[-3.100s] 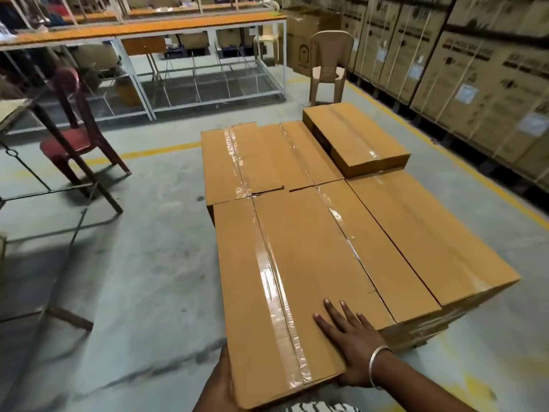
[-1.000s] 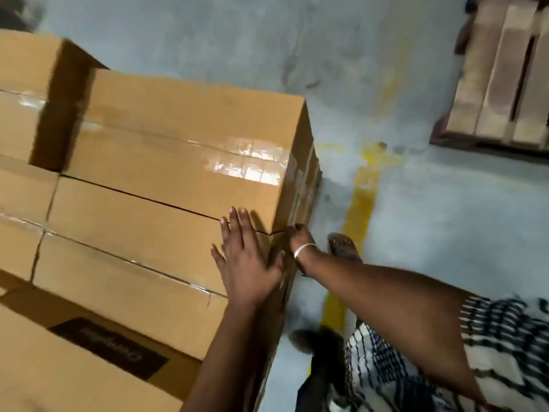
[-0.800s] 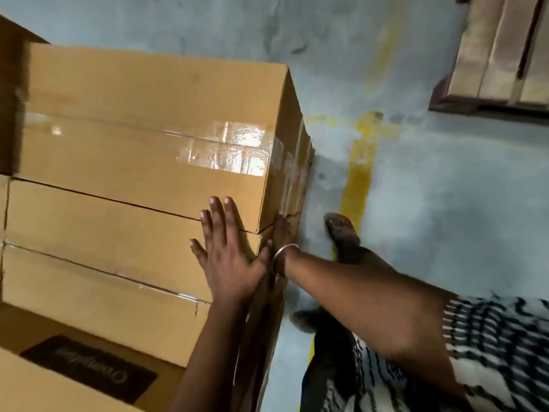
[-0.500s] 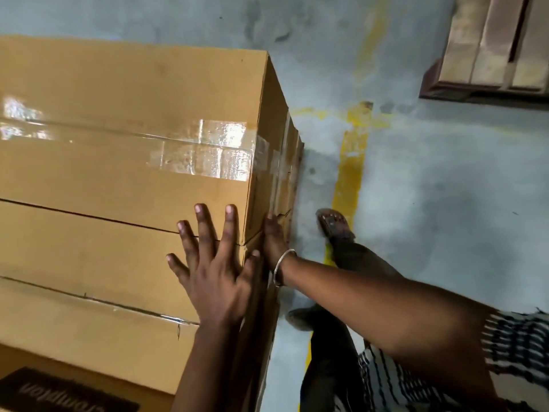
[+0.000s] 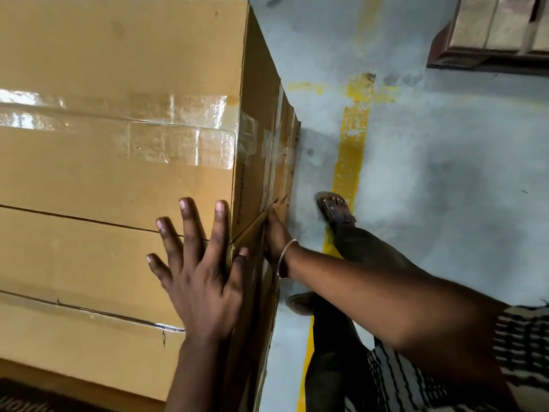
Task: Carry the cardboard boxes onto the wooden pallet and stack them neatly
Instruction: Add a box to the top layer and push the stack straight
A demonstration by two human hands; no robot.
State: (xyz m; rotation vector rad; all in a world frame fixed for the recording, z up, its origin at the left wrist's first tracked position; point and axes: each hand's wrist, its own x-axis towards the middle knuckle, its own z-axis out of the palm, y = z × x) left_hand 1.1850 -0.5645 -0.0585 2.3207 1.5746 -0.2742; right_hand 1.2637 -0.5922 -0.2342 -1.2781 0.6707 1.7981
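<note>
The left hand (image 5: 202, 281) lies flat with fingers spread on top of the cardboard boxes (image 5: 118, 162), spanning the seam between two of them at the stack's near right corner, its thumb hooked just over the edge. The right hand (image 5: 274, 236) presses against the stack's side face by a slanted crease; whether its fingers curl round an edge there is hidden, so I cannot tell that grip. The wooden pallet (image 5: 493, 34) sits well apart, at the top right across the concrete floor (image 5: 430, 179).

The likeliest trouble is slippage: an open palm on smooth card and glossy tape (image 5: 148, 129) gives friction only, so a pull could drag one box askew and leave its neighbour behind. The side crease may crush or tear under a hard lift. The sandalled foot (image 5: 335, 209) stands close under the corner (a dropped box lands there).
</note>
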